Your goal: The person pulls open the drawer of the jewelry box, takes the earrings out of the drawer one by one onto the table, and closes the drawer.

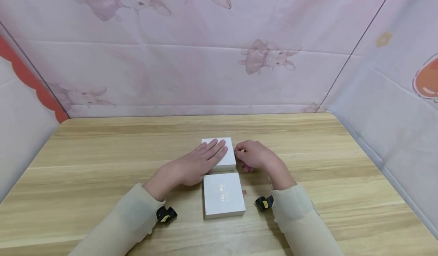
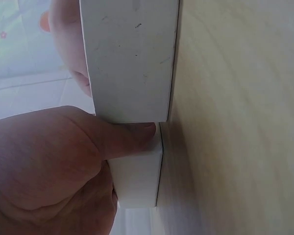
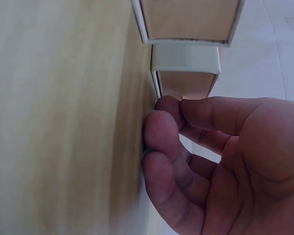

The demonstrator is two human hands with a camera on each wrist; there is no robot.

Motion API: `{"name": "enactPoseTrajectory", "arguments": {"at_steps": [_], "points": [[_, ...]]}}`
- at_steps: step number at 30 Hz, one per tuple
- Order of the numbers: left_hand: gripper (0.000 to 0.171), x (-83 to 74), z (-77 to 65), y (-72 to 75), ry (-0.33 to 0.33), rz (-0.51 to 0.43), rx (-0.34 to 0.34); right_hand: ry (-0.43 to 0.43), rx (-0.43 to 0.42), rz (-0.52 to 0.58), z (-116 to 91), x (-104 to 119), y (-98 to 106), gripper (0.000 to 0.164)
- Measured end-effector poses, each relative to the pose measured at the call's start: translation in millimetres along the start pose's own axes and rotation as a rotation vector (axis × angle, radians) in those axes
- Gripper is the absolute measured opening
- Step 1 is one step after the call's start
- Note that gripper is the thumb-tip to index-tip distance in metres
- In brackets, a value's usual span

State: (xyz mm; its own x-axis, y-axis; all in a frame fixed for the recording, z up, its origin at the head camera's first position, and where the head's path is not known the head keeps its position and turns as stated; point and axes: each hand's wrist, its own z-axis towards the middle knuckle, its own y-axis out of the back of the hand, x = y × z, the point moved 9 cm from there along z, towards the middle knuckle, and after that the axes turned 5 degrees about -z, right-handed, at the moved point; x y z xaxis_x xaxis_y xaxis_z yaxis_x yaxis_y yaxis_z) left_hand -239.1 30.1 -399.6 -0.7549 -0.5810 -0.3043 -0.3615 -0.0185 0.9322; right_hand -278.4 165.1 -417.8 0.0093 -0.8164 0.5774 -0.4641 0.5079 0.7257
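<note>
Two white slide-out drawer boxes lie one behind the other. On top of the far box [image 1: 228, 160] my left hand [image 1: 195, 168] rests with straight, spread fingers. Its thumb [image 2: 130, 138] presses along that box's near side, in the gap between the boxes. At the far box's right end is my right hand [image 1: 254, 155], thumb and index fingertips [image 3: 169, 106] pinched together against the tan drawer front [image 3: 188, 83]; the small pull tab there is almost wholly hidden by them. Its other fingers curl loosely near the table. The near box [image 1: 224, 195] bears gold lettering and is untouched.
A small brownish tab [image 1: 244, 192] sticks out of the near box's right side. Both boxes stand on the wood-grain table [image 1: 102, 153]. Black wrist devices [image 1: 166, 214] sit at both cuffs. Printed fabric walls [image 1: 191, 77] rise behind and beside the table.
</note>
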Motion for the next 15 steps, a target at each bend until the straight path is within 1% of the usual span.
{"name": "enactPoseTrajectory", "arguments": {"at_steps": [10,15], "points": [[0.060,1.7,1.4,-1.6,-0.002,-0.005,-0.009,-0.007,-0.001,-0.020,1.0,0.0,0.1,0.024],[0.061,1.6,1.0,-1.4,0.005,0.005,0.002,-0.006,0.000,-0.029,1.0,-0.3,0.0,0.024]]}}
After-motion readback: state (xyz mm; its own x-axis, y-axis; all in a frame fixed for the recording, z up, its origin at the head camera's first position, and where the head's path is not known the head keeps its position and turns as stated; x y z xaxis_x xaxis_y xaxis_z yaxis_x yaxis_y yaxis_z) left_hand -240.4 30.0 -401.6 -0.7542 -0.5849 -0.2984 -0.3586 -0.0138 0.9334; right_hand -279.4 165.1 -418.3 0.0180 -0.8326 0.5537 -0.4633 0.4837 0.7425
